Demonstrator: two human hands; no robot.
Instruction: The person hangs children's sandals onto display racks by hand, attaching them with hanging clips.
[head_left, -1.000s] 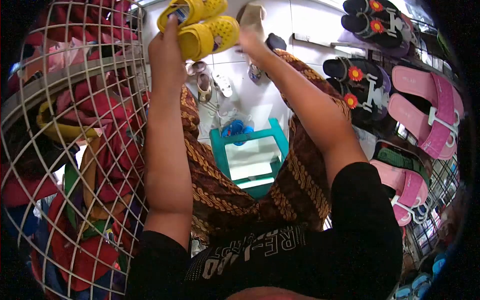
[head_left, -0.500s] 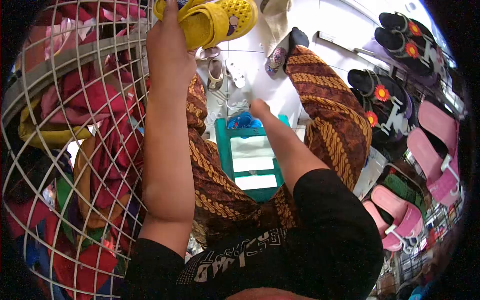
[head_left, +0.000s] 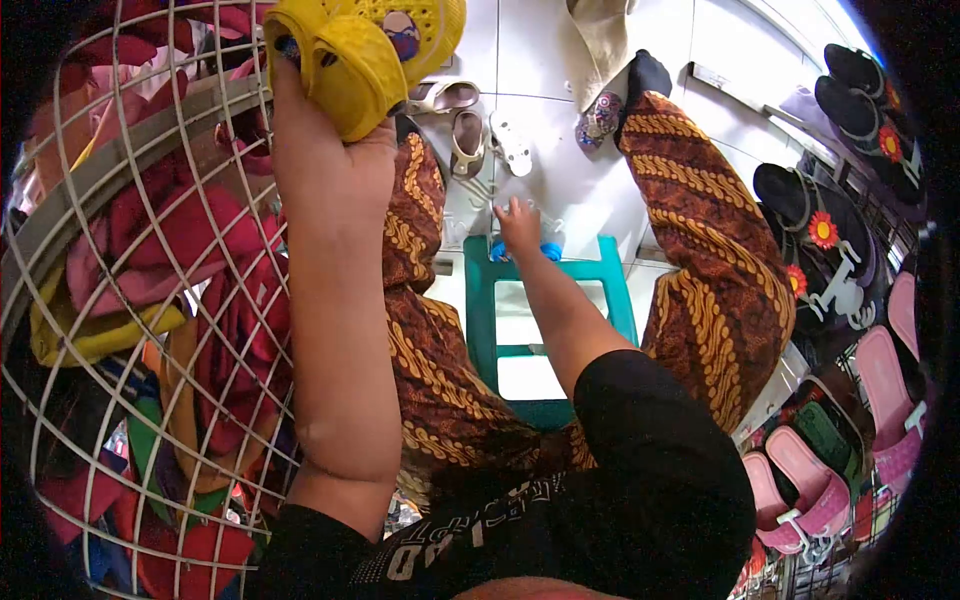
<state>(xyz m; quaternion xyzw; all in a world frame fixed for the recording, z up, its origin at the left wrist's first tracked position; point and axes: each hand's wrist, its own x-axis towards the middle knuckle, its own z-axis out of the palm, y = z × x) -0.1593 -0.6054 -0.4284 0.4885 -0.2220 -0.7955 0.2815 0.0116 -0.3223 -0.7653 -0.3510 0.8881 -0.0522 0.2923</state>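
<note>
My left hand (head_left: 315, 135) is raised at the upper left, closed around a pair of yellow clogs (head_left: 365, 85) with perforated tops and a round picture badge. The clogs partly hide its fingers. Lower down, over the far end of a green stool (head_left: 480, 310), my right hand (head_left: 520, 225) reaches toward the floor with its visible fingers apart. Clear plastic shoe hangers (head_left: 468, 200) lie just left of it. Behind that hand, blue footwear (head_left: 549, 251) shows only in part.
Several small shoes, including a white shoe (head_left: 511, 145) and a beige shoe (head_left: 467, 143), stand on the white tile floor (head_left: 560, 190). A wire basket (head_left: 150, 120) of colourful goods borders the left. Pink sandals (head_left: 880, 375) and black sandals (head_left: 830, 220) hang on the right.
The yellow clogs have turned and shifted left in my left hand. My right hand, blurred before, has come down over the blue footwear with fingers apart. The whole view has swung slightly.
</note>
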